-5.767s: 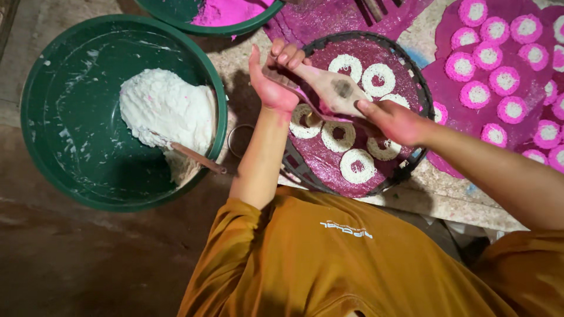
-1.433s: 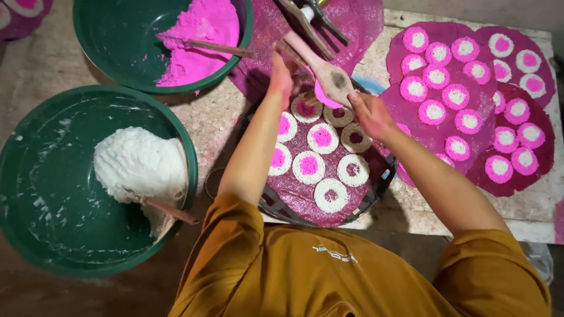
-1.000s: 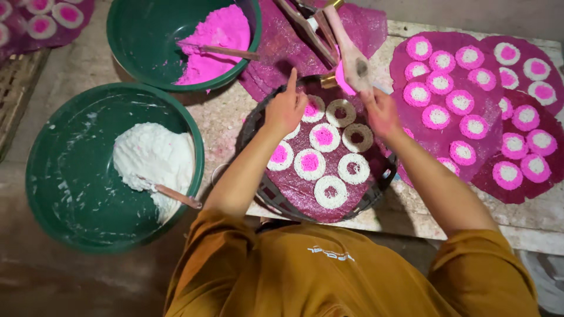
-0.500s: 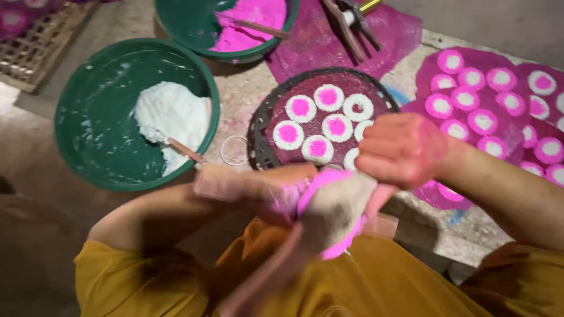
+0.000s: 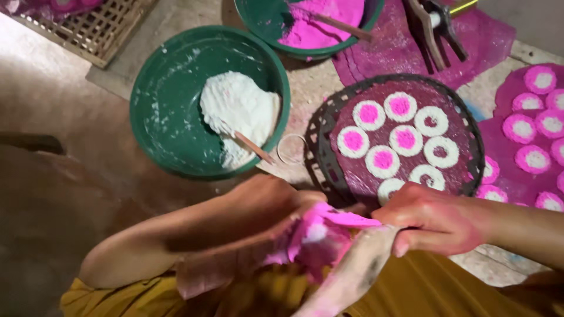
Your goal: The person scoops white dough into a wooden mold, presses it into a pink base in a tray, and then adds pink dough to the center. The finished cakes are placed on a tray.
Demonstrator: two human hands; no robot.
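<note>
1. Below the round dark woven tray of pink-and-white rings, both hands meet.
2. Left hand fingers close around pink-dusted cloth.
3. Right hand fingers grip a pale wooden paddle.

Held in the left hand and right hand: a wooden paddle, matt, worn, dusted with powder, beside a soft pink lump. Looked smooth and plastic: green basin, smeared with chalky white paste. Woven, dark, rough: round tray, stained pink. Grainy, matt: white-and-pink discs. Coarse cane: lattice mat.
</note>
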